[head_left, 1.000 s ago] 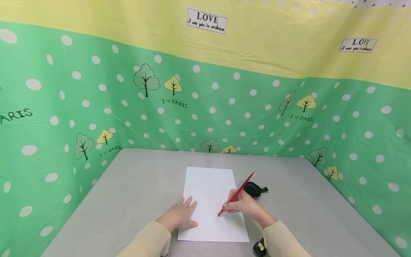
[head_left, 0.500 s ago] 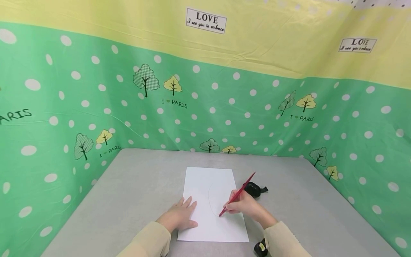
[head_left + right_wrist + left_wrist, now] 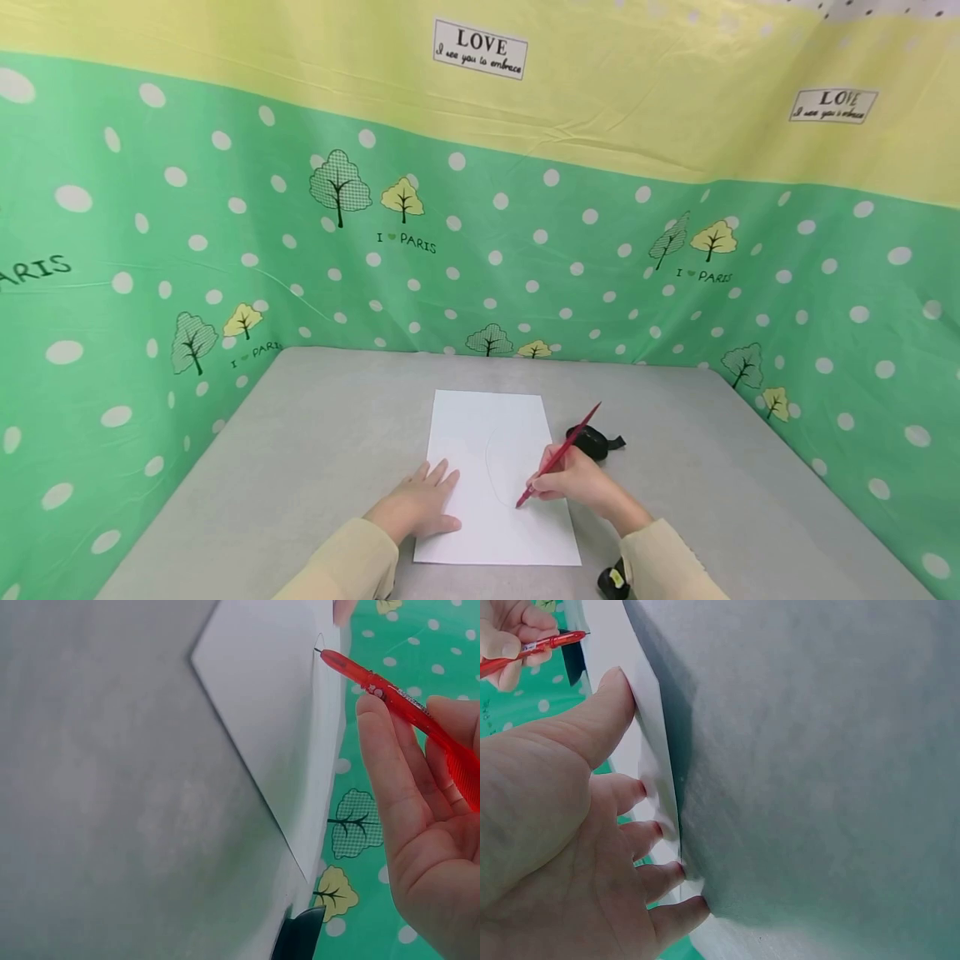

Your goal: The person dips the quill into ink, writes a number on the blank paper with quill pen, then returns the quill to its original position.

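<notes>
A sheet of white paper (image 3: 467,421) lies on the grey table, with a thin curved line (image 3: 488,468) drawn on it. My left hand (image 3: 422,504) rests with spread, straight fingers on the paper's left edge. In the left wrist view that paper edge bows slightly above the table beside the fingertips (image 3: 671,877). My right hand (image 3: 573,482) pinches a slim red pen (image 3: 557,457) near its lower end, its top leaning to the upper right. The right wrist view shows the dark tip of the pen (image 3: 360,673) right at the lower end of the drawn line.
Just beyond the right hand sits a black rounded object (image 3: 592,443) with a short strap. Another black item with a yellow mark (image 3: 613,578) lies by the right sleeve (image 3: 667,557). A green and yellow patterned curtain (image 3: 450,275) surrounds the grey table (image 3: 337,417).
The right hand and pen have shifted slightly to the right and a little downward, and the curved line has grown longer at its lower end. My left hand stays in place.
</notes>
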`<state>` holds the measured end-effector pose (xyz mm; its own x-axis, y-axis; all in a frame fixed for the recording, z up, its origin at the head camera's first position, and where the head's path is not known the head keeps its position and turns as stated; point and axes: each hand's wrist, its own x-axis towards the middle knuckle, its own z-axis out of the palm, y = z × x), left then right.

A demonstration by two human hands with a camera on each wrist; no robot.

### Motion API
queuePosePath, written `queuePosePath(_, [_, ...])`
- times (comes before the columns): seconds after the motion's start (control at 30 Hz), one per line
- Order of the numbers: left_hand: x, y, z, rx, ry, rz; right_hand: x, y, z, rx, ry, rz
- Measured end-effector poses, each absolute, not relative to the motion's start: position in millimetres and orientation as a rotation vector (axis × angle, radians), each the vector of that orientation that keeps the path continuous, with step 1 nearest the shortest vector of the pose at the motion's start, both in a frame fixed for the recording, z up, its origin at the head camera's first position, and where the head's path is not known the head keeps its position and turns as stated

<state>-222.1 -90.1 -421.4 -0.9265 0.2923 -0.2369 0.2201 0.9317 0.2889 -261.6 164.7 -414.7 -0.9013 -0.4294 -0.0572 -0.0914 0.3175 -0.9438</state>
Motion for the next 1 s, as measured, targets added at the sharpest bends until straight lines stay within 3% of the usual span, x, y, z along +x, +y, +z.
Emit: queuePosePath(1.0, [-220.5,-92.0,-420.7,0.398,2.817,0.4,-263.7,174.9,-418.5,-0.435,2.321,-1.614])
